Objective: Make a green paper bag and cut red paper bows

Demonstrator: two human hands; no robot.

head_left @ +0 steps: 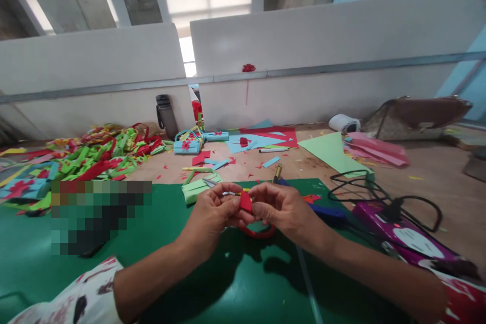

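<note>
Both of my hands are raised over the green mat (pixel 159 283) in the middle of the head view. A small red piece of paper (pixel 246 201) sits between them. My left hand (pixel 218 210) pinches its left side with thumb and fingers. At its right edge, my right hand (pixel 283 210) has thumb and fingertips closed on it. Just beneath the hands lies a red-handled pair of scissors (pixel 260 234), partly hidden by the fingers. A light green folded paper bag (pixel 195 188) rests behind my left hand. Near my right hand stands a yellow and black cutter knife (pixel 277 172).
Colourful paper strips (pixel 102 154) are heaped at the left. Blue paper bags (pixel 188 144) and a dark bottle (pixel 166 116) stand behind. At the right are a purple power strip (pixel 410 238), black cables (pixel 341 190), a blue tool (pixel 328 214), green paper (pixel 330 152) and a handbag (pixel 413 116).
</note>
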